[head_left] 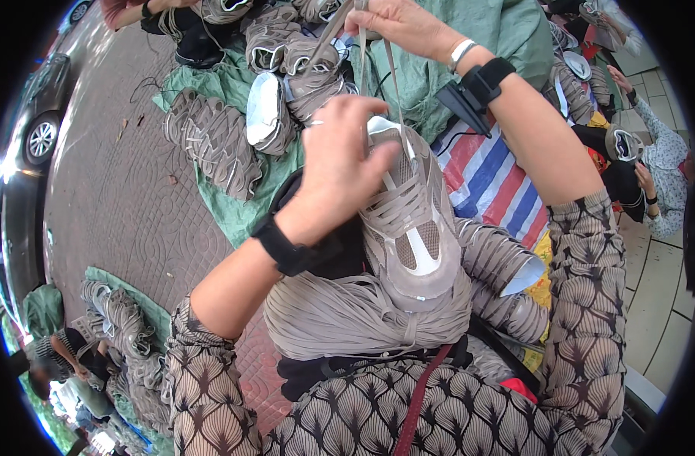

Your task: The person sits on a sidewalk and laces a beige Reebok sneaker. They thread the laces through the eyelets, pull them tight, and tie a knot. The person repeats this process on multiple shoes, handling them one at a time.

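Note:
A taupe and grey sneaker (416, 251) rests on my lap, toe toward me, its laces crossed over the tongue. My right hand (399, 27) is raised above the far end of the shoe, fingers closed on a pale shoelace (394, 72) drawn up taut from the upper eyelets. Beside the shoe's collar hovers my left hand (338, 156), fingers curved and thumb apart, with nothing visible in it. Under the toe lies a thick bundle of matching shoelaces (332, 315), gathered near its right end.
Several laced sneakers (214, 144) lie on green sheeting (218, 205) ahead and left. More shoes (507, 304) sit at my right by a striped woven sheet (488, 178). Other people (663, 178) handle shoes nearby. A dark car (36, 144) stands at far left.

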The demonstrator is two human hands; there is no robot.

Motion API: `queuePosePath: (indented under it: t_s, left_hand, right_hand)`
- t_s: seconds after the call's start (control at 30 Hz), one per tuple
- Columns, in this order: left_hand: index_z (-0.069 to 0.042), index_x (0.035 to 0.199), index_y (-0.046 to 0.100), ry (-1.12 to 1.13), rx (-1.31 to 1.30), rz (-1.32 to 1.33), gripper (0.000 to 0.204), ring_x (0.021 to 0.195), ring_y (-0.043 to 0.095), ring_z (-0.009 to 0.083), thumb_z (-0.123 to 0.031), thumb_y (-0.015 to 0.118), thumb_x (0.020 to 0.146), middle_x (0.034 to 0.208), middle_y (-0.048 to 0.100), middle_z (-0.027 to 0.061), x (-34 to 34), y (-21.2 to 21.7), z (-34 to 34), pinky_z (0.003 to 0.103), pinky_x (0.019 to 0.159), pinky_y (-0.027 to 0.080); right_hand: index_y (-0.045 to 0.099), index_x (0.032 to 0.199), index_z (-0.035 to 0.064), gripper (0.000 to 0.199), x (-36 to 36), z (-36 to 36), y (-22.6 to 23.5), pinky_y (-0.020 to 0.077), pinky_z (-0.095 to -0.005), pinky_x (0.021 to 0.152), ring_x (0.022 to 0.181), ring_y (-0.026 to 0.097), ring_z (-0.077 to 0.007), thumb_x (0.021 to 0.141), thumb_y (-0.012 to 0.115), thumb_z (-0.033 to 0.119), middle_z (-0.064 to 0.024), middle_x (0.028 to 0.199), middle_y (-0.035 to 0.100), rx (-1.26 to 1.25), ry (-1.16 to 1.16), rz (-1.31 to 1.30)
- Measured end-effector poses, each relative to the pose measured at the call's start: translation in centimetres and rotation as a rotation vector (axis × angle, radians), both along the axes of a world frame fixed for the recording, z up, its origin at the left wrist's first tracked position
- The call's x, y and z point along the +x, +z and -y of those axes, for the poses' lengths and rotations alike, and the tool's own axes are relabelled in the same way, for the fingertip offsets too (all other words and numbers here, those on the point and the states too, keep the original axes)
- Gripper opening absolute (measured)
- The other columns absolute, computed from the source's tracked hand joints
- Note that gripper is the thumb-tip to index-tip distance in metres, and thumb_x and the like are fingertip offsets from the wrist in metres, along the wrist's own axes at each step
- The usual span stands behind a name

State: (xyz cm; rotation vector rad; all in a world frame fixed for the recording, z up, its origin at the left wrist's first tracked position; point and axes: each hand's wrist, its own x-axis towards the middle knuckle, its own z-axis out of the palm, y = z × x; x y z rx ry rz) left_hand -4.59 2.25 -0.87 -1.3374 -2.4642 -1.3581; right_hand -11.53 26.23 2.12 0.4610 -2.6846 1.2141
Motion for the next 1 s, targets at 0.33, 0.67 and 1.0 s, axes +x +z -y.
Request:
queuePosePath:
  t_s: [0.33,0.67,1.0]
  left_hand:
    - [-0.003,0.095,0.067,-0.228,-0.249,0.528,0.03,0.096,0.05,0.0166,-0.032,0.07,0.09,0.095,0.056,0.0049,-1.8,-1.3,3.5,0.029,0.079,0.042]
    - [-0.003,0.095,0.066,-0.378,-0.011,0.895,0.023,0.091,0.057,0.0145,-0.025,0.058,0.099,0.09,0.063,0.0021,-0.9,-0.5,1.5,0.03,0.082,0.045]
    - [-0.005,0.096,0.068,-0.494,-0.206,0.808,0.037,0.043,0.049,0.0013,-0.034,0.048,0.104,0.055,0.053,-0.006,-6.2,12.5,0.4,0.015,0.04,0.041]
  right_hand:
    - [0.063,0.081,0.0027,0.032,-2.1,0.0,-0.5,0.0364,-0.0257,0.041,0.043,0.048,-0.0121,0.1,0.05,0.025,-0.0051,0.058,0.058,-0.606,-0.371,0.171]
    - [0.062,0.108,0.003,0.029,1.9,-3.6,0.8,0.0448,-0.022,0.052,0.062,0.058,-0.0103,0.101,0.05,0.029,-0.0044,0.086,0.063,-0.684,-0.231,0.502]
    - [0.058,0.129,0.0002,0.041,10.3,2.2,4.4,0.0385,-0.0304,0.105,0.116,0.056,-0.0175,0.102,0.05,0.03,-0.0085,0.125,0.062,-0.405,-0.053,0.206]
